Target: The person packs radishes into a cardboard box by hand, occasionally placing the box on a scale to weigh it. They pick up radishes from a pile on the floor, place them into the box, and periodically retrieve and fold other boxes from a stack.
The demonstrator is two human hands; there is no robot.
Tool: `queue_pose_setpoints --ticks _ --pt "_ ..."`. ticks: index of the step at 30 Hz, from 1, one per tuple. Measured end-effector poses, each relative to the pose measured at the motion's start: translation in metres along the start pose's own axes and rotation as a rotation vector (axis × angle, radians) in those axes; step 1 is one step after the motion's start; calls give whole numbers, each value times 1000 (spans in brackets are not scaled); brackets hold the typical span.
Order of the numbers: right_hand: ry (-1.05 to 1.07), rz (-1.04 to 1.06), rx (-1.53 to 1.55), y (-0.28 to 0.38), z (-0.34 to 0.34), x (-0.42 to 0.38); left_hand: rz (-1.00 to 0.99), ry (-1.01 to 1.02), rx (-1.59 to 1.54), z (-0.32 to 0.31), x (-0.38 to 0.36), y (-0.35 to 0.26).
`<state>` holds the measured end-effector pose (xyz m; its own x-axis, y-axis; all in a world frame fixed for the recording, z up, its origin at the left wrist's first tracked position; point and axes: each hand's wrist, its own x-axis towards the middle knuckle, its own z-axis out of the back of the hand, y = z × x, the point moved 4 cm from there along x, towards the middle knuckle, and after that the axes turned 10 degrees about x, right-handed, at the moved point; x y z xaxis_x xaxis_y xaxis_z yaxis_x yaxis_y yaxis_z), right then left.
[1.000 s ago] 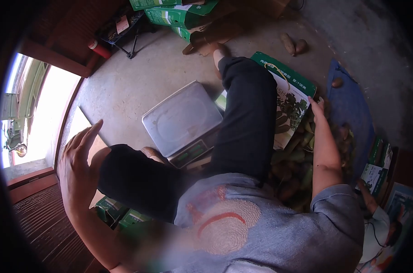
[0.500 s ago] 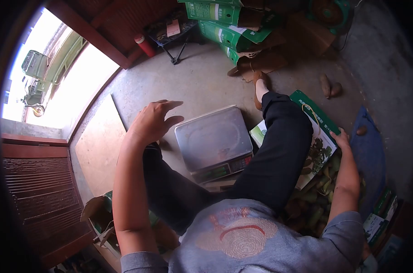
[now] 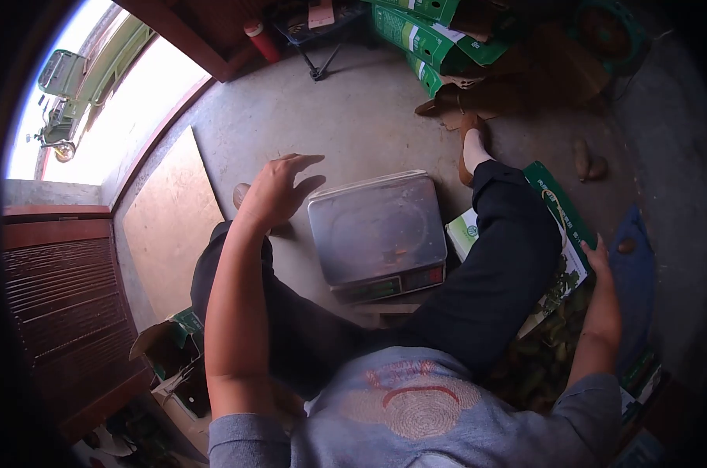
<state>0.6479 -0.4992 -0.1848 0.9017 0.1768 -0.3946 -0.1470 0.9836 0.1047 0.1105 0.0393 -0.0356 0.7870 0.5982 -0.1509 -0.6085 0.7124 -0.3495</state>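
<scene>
My left hand (image 3: 279,195) hovers at the left edge of a digital scale (image 3: 378,230), fingers and thumb apart, with nothing in it. The scale rests on the floor between my legs, its wide metal pan bare and its keypad facing me. On the right, my right hand (image 3: 597,257) grips the edge of a green and white cardboard box (image 3: 560,207), which stands partly behind my leg. Below that hand lies a heap of greenish-brown produce (image 3: 544,351), dim and partly covered by my arm and leg.
Green cartons (image 3: 424,43) are stacked at the back, near a small folding stool (image 3: 307,31) and a red bottle (image 3: 261,40). Two brown tubers (image 3: 589,162) lie on the floor at right, beyond a blue sheet (image 3: 632,265). A board (image 3: 170,218) and an open carton (image 3: 174,351) are at left.
The view has shifted, so the floor things sit differently in it. My left leg has swung outward to the left. My left hand stays open beside the scale; my right hand remains at the box edge.
</scene>
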Motion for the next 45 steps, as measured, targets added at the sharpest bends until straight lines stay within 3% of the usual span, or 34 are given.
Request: queue_pose_setpoints --ticks 5,8,12,17,23,28,30,33,39,45 --pt "65 23 130 -1 0 3 -32 -37 -37 9 10 -14" --pt "-22 19 -124 12 16 -3 -27 -66 -37 17 18 -22" --pt "131 101 180 -12 26 12 -67 -135 -47 28 18 -29" --pt "388 103 129 15 52 -25 -107 -227 -122 44 19 -42" --pt "338 187 262 73 121 -74 -139 -343 -230 57 7 -36" --pt "45 310 -96 161 223 -130 -110 -388 -338 65 -2 -31" --pt "-283 476 -385 196 252 -159 -104 -404 -350 67 -6 -28" --pt "-400 524 -569 250 273 -197 -80 -417 -361 70 -11 -21" --pt "-723 949 -628 334 289 -250 0 -471 -411 69 -17 -4" --pt "-684 1409 -314 391 255 -308 171 -559 -734 69 -24 25"
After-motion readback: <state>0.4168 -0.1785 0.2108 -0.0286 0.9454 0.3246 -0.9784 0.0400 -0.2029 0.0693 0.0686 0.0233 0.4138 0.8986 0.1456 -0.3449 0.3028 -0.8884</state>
